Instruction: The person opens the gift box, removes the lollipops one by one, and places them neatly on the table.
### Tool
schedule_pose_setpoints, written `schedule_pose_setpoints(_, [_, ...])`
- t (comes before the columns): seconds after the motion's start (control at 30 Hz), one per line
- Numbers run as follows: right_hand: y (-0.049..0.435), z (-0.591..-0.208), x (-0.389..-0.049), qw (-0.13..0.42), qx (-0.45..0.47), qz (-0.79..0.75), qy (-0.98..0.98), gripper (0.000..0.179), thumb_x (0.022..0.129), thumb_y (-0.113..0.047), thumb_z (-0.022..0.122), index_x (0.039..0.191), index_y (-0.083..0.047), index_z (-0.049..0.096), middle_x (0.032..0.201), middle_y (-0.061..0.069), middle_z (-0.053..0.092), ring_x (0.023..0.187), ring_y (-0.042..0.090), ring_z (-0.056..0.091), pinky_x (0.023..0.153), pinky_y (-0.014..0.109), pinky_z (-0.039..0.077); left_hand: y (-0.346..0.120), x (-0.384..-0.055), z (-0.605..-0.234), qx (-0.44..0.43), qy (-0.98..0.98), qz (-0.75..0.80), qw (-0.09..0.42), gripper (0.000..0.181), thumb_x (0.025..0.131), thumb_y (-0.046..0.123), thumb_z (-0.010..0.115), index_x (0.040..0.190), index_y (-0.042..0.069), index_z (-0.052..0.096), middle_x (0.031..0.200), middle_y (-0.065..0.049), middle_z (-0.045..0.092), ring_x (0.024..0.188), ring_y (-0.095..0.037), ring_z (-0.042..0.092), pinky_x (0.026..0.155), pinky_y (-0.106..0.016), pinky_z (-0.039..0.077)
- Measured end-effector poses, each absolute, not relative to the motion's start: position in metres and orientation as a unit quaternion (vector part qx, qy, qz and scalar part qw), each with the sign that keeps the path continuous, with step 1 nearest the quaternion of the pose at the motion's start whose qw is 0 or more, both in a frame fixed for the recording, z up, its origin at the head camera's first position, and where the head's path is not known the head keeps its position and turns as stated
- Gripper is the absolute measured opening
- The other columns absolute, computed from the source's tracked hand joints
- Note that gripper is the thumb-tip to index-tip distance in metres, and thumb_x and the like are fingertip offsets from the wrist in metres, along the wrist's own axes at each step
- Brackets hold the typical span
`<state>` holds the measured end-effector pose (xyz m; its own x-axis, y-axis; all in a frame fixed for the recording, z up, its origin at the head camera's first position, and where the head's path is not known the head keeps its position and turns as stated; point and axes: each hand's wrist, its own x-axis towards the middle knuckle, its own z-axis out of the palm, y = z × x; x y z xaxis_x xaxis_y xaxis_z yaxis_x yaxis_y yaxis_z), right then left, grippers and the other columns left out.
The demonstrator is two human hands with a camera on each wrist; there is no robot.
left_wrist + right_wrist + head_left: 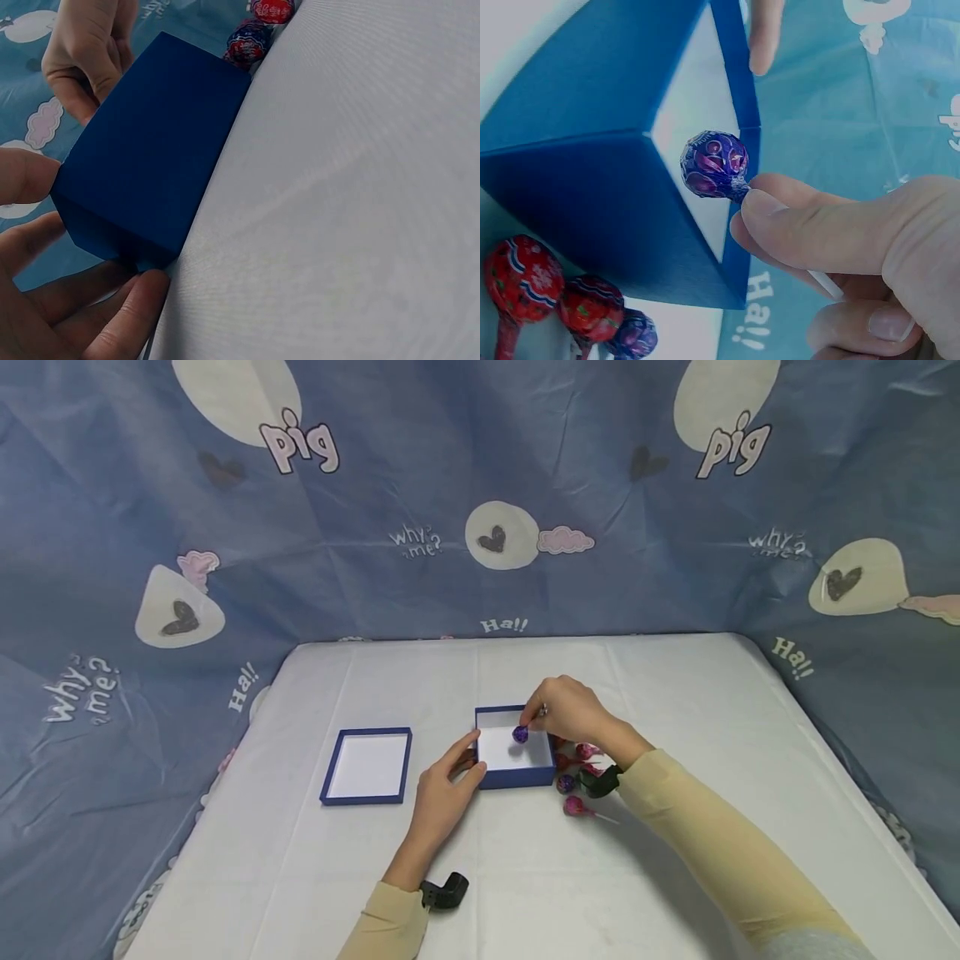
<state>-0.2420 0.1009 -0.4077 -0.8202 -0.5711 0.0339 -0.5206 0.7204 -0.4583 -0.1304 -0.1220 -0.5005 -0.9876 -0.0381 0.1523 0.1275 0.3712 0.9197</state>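
Observation:
In the head view my left hand [442, 797] rests its fingertips and thumb on the left side of a blue box [517, 777]. This box is open at the top and white inside. Over it, my right hand [573, 708] pinches a purple-wrapped lollipop [714, 163] by the stick, just below the candy. The candy hangs above the box floor, apart from it. In the left wrist view the box's blue front wall [157, 142] hides most of the right hand's hold. Beside the box's right wall lie several lollipops, among them a red one [525, 277] and a pink one [574, 806].
A shallow blue-rimmed lid [366, 732] with a white inside lies to the left of the box. Both stand on a white-covered table [540, 877]. A blue printed cloth [420, 460] hangs behind and at both sides. Each wrist wears a black device.

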Motion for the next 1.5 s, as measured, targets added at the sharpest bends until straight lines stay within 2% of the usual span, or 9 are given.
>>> schedule_pose_setpoints(0.2, [0.105,-0.401,-0.240,0.041,-0.284,-0.243,0.927,0.007,0.084,-0.015,0.083,0.085,-0.022,0.083,0.097,-0.007,0.076,0.081,0.009,0.066,0.066,0.031,0.055,-0.122,-0.129,-0.502,-0.025,-0.825,-0.560,0.071,0.050,0.095,0.025,0.070,0.144,0.028,0.058,0.131,-0.008,0.065,0.119,-0.019,0.063,0.104,-0.036,0.048])
schedule_pose_setpoints(0.4, [0.109,-0.398,-0.235,0.017,-0.285,-0.249,0.925,0.008,0.084,-0.013,0.083,0.086,-0.021,0.084,0.095,-0.007,0.076,0.086,0.012,0.068,0.067,0.032,0.056,-0.123,-0.126,-0.504,-0.023,-0.829,-0.555,0.071,0.050,0.095,0.025,0.071,0.142,0.034,0.058,0.129,-0.005,0.066,0.118,-0.018,0.064,0.104,-0.034,0.048])
schedule_pose_setpoints(0.63, [0.114,-0.395,-0.229,-0.010,-0.265,-0.256,0.930,0.011,0.084,-0.011,0.083,0.087,-0.021,0.084,0.095,-0.006,0.076,0.093,0.016,0.069,0.072,0.036,0.057,-0.121,-0.123,-0.505,-0.025,-0.827,-0.557,0.074,0.049,0.095,0.025,0.070,0.143,0.030,0.059,0.130,-0.007,0.066,0.118,-0.018,0.064,0.104,-0.032,0.048])
schedule_pose_setpoints(0.83, [0.119,-0.393,-0.226,-0.029,-0.254,-0.264,0.930,0.012,0.084,-0.009,0.082,0.085,-0.022,0.084,0.095,-0.006,0.076,0.093,0.017,0.068,0.072,0.036,0.056,-0.121,-0.125,-0.504,-0.022,-0.831,-0.551,0.076,0.049,0.096,0.026,0.070,0.142,0.034,0.058,0.130,-0.004,0.066,0.118,-0.017,0.063,0.105,-0.033,0.048])
schedule_pose_setpoints(1.07, [0.128,-0.392,-0.223,-0.033,-0.248,-0.283,0.926,0.012,0.084,-0.009,0.082,0.088,-0.021,0.084,0.095,-0.006,0.076,0.093,0.018,0.069,0.073,0.037,0.056,-0.123,-0.126,-0.502,-0.023,-0.828,-0.554,0.077,0.048,0.096,0.026,0.070,0.142,0.032,0.059,0.131,-0.004,0.066,0.119,-0.018,0.063,0.105,-0.037,0.048])
schedule_pose_setpoints(1.17, [0.132,-0.390,-0.222,-0.027,-0.236,-0.294,0.926,0.012,0.085,-0.009,0.081,0.090,-0.021,0.083,0.095,-0.006,0.076,0.096,0.019,0.069,0.077,0.039,0.057,-0.124,-0.127,-0.501,-0.026,-0.827,-0.557,0.077,0.048,0.096,0.026,0.070,0.143,0.030,0.059,0.131,-0.005,0.066,0.119,-0.018,0.063,0.105,-0.036,0.048])
schedule_pose_setpoints(1.3, [0.138,-0.388,-0.218,-0.020,-0.226,-0.307,0.924,0.012,0.086,-0.010,0.080,0.091,-0.020,0.083,0.097,-0.005,0.076,0.101,0.021,0.067,0.085,0.044,0.055,-0.123,-0.128,-0.499,-0.028,-0.826,-0.558,0.075,0.048,0.096,0.026,0.070,0.142,0.034,0.059,0.131,-0.006,0.066,0.119,-0.017,0.063,0.105,-0.035,0.048])
schedule_pose_setpoints(1.5, [0.149,-0.384,-0.212,-0.017,-0.209,-0.325,0.922,0.011,0.087,-0.014,0.080,0.092,-0.023,0.083,0.098,-0.005,0.076,0.100,0.021,0.067,0.080,0.042,0.053,-0.122,-0.129,-0.499,-0.026,-0.827,-0.557,0.076,0.048,0.096,0.026,0.070,0.141,0.037,0.059,0.132,-0.006,0.065,0.119,-0.017,0.063,0.105,-0.035,0.048])
